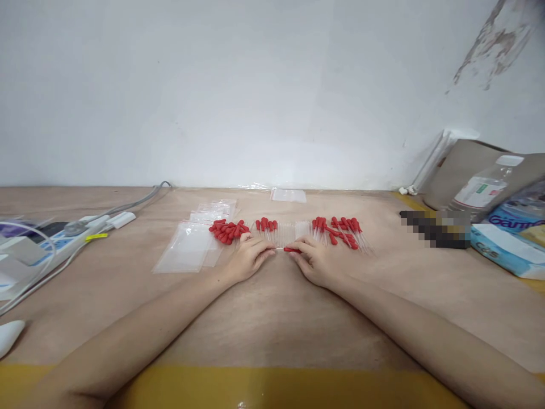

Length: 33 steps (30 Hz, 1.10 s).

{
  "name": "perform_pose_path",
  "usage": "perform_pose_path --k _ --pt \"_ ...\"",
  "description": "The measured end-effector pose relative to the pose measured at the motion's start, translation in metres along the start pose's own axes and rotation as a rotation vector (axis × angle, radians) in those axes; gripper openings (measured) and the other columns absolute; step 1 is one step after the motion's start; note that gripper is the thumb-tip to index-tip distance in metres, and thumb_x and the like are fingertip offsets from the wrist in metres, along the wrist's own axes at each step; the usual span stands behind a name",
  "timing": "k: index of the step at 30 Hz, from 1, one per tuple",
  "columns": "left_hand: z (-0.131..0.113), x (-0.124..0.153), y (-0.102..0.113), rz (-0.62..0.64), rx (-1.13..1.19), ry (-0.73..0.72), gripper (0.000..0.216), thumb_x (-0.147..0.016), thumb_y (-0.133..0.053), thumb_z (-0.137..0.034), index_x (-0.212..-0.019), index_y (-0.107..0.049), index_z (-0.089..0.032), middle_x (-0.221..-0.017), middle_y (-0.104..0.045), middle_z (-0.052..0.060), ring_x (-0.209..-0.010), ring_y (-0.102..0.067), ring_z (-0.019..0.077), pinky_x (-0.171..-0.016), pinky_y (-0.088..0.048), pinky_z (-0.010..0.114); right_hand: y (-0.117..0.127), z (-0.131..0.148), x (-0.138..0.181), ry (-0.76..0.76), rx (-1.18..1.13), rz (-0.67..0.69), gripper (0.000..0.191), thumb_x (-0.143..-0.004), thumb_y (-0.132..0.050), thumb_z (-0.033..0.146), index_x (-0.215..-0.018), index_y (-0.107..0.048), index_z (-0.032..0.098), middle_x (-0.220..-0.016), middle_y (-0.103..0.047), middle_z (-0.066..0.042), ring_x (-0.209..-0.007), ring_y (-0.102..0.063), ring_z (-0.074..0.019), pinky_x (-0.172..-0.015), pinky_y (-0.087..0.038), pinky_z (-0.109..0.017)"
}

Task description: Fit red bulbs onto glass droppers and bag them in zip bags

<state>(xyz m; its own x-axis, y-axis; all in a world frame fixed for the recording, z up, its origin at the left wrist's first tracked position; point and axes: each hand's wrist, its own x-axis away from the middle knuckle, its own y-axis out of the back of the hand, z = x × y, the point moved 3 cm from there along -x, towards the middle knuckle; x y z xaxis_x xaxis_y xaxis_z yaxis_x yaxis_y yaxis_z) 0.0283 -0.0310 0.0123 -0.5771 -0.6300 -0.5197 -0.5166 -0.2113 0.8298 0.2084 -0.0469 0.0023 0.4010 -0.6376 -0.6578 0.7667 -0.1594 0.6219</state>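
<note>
My left hand [251, 257] has its fingers closed on the clear end of a dropper, a thin glass tube [279, 249]. At the tube's right end, my right hand [314, 262] pinches a red rubber bulb [290, 250]. Bulb and tube lie in one line, level, low over the table; whether they are fully joined I cannot tell. Just behind my hands lies a row of bare glass tubes [287, 232]. Loose red bulbs [227, 231] are heaped left of my left hand. Droppers with red bulbs [266, 224] lie behind it, and more droppers [347, 227] behind my right hand.
Clear zip bags [183, 247] overlap at left, and another bag [288, 195] lies near the wall. A power strip [63, 244] with cables is far left. At right stand a plastic bottle [481, 187], a tissue pack [504, 250] and a dark, partly blurred object [457, 238].
</note>
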Motion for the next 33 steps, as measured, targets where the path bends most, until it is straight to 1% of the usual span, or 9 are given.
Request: perform_pose_path --k 4,7,10,15,21,26,30,33 --pt "-0.002 0.000 0.002 0.002 0.018 -0.018 0.020 -0.088 -0.042 -0.028 -0.091 -0.060 -0.020 -0.081 -0.067 0.001 -0.075 -0.056 0.0138 -0.079 -0.032 0.031 -0.002 -0.003 0.000 0.000 -0.012 0.002 0.022 -0.086 -0.042 0.022 -0.099 -0.060 0.022 -0.087 -0.057 -0.006 -0.081 -0.056 -0.0159 -0.073 -0.048 -0.032" --pt "-0.003 0.000 0.004 -0.023 0.028 -0.016 0.019 -0.088 -0.043 -0.026 -0.091 -0.060 -0.019 -0.083 -0.067 0.001 -0.076 -0.056 0.0138 -0.080 -0.033 0.031 -0.002 -0.004 0.000 -0.011 -0.015 -0.005 0.021 -0.085 -0.042 0.021 -0.098 -0.060 0.021 -0.087 -0.057 -0.006 -0.080 -0.055 -0.0158 -0.072 -0.048 -0.031" --pt "-0.001 0.001 0.001 -0.025 0.038 -0.027 0.017 -0.088 -0.044 -0.026 -0.091 -0.060 -0.019 -0.083 -0.067 0.000 -0.075 -0.057 0.0131 -0.080 -0.032 0.031 -0.001 -0.003 -0.001 -0.014 -0.022 -0.005 0.021 -0.085 -0.043 0.021 -0.097 -0.060 0.020 -0.087 -0.058 -0.007 -0.080 -0.056 -0.0158 -0.071 -0.048 -0.031" --pt "0.000 0.001 -0.004 -0.016 0.046 -0.049 0.018 -0.088 -0.043 -0.026 -0.091 -0.060 -0.020 -0.081 -0.067 -0.001 -0.073 -0.058 0.0124 -0.081 -0.033 0.032 -0.003 -0.002 -0.004 -0.008 -0.074 0.054 0.019 -0.085 -0.045 0.024 -0.094 -0.062 0.021 -0.084 -0.063 -0.005 -0.077 -0.059 -0.0148 -0.070 -0.048 -0.029" --pt "-0.004 0.000 -0.008 -0.034 0.052 -0.097 0.018 -0.088 -0.044 -0.026 -0.088 -0.061 -0.020 -0.078 -0.067 -0.001 -0.072 -0.058 0.0126 -0.077 -0.035 0.031 -0.006 -0.008 0.000 -0.023 -0.107 0.032 0.016 -0.083 -0.049 0.027 -0.088 -0.063 0.021 -0.078 -0.066 -0.004 -0.071 -0.060 -0.0145 -0.066 -0.048 -0.028" --pt "-0.006 0.001 -0.011 -0.041 0.040 -0.164 0.017 -0.088 -0.044 -0.024 -0.088 -0.060 -0.019 -0.077 -0.066 0.001 -0.073 -0.058 0.0130 -0.074 -0.035 0.030 -0.005 -0.004 0.000 0.031 -0.070 0.045 0.014 -0.084 -0.049 0.026 -0.083 -0.061 0.019 -0.074 -0.064 -0.004 -0.069 -0.058 -0.0139 -0.064 -0.046 -0.026" --pt "-0.007 0.001 -0.017 -0.012 -0.021 -0.221 0.021 -0.089 -0.040 -0.024 -0.097 -0.059 -0.019 -0.075 -0.064 0.002 -0.075 -0.058 0.0139 -0.073 -0.035 0.029 -0.007 0.000 -0.002 0.074 0.006 0.093 0.014 -0.084 -0.048 0.024 -0.085 -0.060 0.018 -0.075 -0.063 -0.005 -0.070 -0.058 -0.0149 -0.064 -0.046 -0.027" --pt "-0.008 0.001 -0.017 -0.020 -0.076 -0.213 0.023 -0.090 -0.039 -0.025 -0.100 -0.058 -0.019 -0.079 -0.065 0.003 -0.077 -0.057 0.0146 -0.075 -0.034 0.030 -0.007 0.001 -0.003 0.091 0.032 0.101 0.015 -0.084 -0.047 0.024 -0.087 -0.060 0.017 -0.076 -0.063 -0.006 -0.071 -0.057 -0.0156 -0.064 -0.046 -0.027"
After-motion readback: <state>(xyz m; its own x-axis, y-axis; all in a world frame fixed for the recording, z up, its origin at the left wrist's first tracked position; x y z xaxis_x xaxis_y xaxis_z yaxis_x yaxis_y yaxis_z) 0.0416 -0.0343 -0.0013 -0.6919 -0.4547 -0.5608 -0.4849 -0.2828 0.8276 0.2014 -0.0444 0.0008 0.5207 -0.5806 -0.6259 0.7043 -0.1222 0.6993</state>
